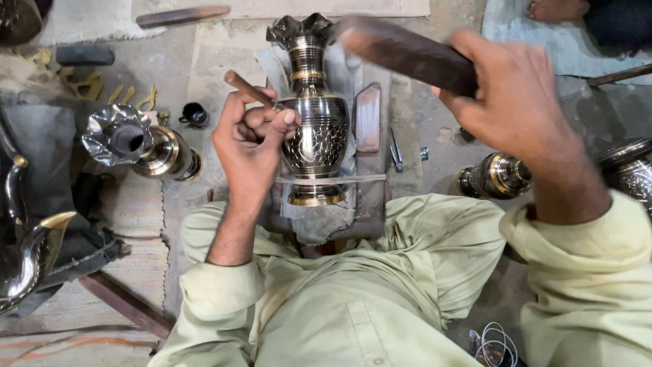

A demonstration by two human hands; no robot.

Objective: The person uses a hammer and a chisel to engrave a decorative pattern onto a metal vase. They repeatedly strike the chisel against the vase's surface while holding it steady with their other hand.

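Vase [314, 115] lying on grey pad [319, 221] on floor, strapped down by pale band [333, 179] across lower belly. Long axis running straight away from body: gold foot nearest lap, fluted mouth at far end. Dark metal, gold rings, engraved scale pattern on belly.

Left hand [252, 139] closed tight round punch [248, 88], fingers curled, fingertips resting against vase shoulder. Punch axis slanting from up-left down to right, tip hidden where it meets shoulder, just left of vase centreline.

Right hand [513, 95] closed in full fist on wooden mallet [404, 51], raised, well apart from vase, up and to the right. Mallet blurred; head end pointing left over vase neck. Key relation: punch butt lies left of and below mallet head, vase between both hands, left hand far nearer vase than right.

Around: second vase [139, 143] on its side to the left, mouth toward camera. Small dark cup [194, 114] just beside it. Third vase [494, 175] on its side to the right near right sleeve. Flat wooden block [367, 117] touching right edge of pad, small pliers [396, 151] just beside that. Another wooden stick [182, 15] at far edge, well apart. Brass spout piece [30, 251] at left. Another person's bare foot [557, 9] at top right, not involved.
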